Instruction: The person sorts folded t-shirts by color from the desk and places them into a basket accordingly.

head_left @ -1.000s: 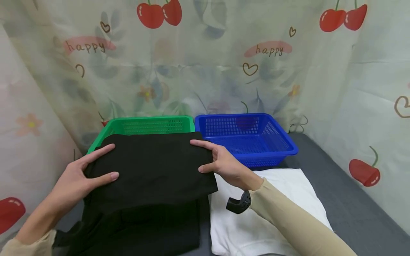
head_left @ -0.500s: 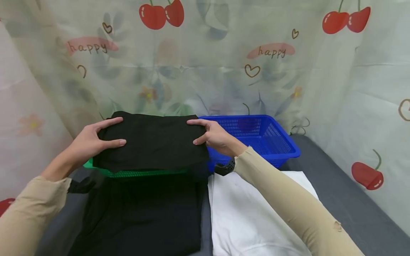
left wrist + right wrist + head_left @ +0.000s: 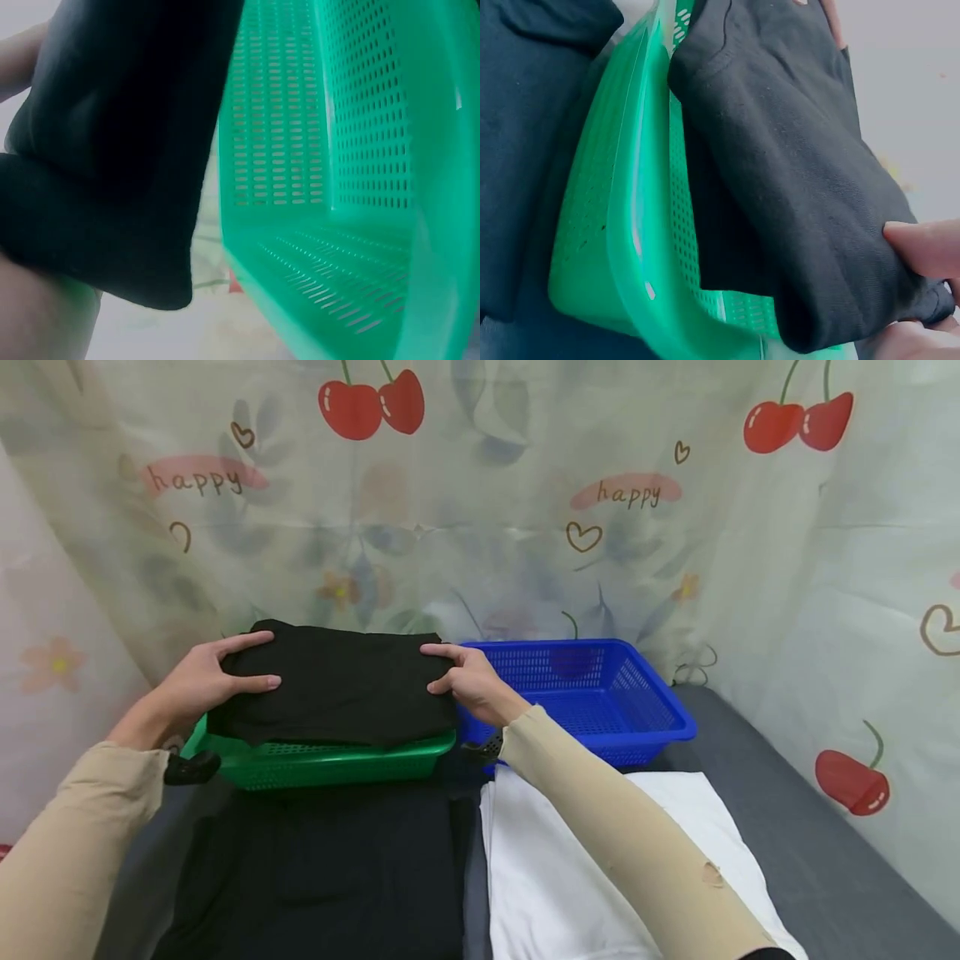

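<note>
Both hands hold a folded black garment [image 3: 345, 681] by its two ends, above the green basket [image 3: 330, 767]. My left hand [image 3: 197, 683] grips the left end, with thumb and index finger over the cloth. My right hand [image 3: 471, 681] pinches the right end. In the right wrist view, the thumb and fingers [image 3: 922, 244] clasp the garment's folded edge, and a loose layer hangs down inside the basket's rim. The left wrist view shows the green basket's perforated inner wall [image 3: 277, 142] beside the dark cloth [image 3: 127, 150]. Much of the basket's inside is hidden by the garment.
A blue basket [image 3: 637, 739] stands right of the green one. In front lie another folded black garment [image 3: 322, 877] and a folded white garment [image 3: 547, 852] on the dark grey tabletop [image 3: 810, 827]. A patterned curtain [image 3: 480, 568] hangs close behind the baskets.
Both hands have carried the folded black garment forward from over the other black garment to above the green basket, whose front wall now shows. In the last half second it shifted slightly left.
</note>
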The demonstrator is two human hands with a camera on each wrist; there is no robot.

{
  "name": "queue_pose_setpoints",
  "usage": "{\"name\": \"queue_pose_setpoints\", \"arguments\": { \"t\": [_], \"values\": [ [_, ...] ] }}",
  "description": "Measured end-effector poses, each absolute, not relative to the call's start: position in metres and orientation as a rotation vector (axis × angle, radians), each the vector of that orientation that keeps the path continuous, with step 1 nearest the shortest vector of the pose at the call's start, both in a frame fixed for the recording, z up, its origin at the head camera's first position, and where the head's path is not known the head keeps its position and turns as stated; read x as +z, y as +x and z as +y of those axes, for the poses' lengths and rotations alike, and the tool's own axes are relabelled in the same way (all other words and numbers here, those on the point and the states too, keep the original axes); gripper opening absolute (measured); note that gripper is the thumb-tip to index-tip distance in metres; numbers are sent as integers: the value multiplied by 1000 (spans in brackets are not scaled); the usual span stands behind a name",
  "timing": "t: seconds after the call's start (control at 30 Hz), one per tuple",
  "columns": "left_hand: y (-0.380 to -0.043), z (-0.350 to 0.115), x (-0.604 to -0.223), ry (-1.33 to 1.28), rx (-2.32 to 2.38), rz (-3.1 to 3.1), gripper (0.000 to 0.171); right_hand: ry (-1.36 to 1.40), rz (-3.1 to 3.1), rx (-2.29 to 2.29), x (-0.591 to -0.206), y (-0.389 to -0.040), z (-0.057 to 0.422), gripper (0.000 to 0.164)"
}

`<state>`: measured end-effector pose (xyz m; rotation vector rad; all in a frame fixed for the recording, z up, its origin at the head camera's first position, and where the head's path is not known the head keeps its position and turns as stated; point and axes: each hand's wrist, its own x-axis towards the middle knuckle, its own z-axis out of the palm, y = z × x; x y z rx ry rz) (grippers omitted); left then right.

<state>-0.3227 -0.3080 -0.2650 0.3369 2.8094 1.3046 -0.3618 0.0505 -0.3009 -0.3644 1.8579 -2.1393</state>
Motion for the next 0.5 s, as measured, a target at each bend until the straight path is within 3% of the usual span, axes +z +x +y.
{"name": "queue_pose_setpoints", "arguments": {
  "t": [0.33, 0.5],
  "values": [
    [-337, -314, -260, 311, 1301, 2810, 95, -291, 2005, -2170, -296, -368, 25, 67],
    [-343, -311, -264, 324, 1110, 2783, 94, -224, 2249, -1851, -296, -368, 21, 56]
  ]
}}
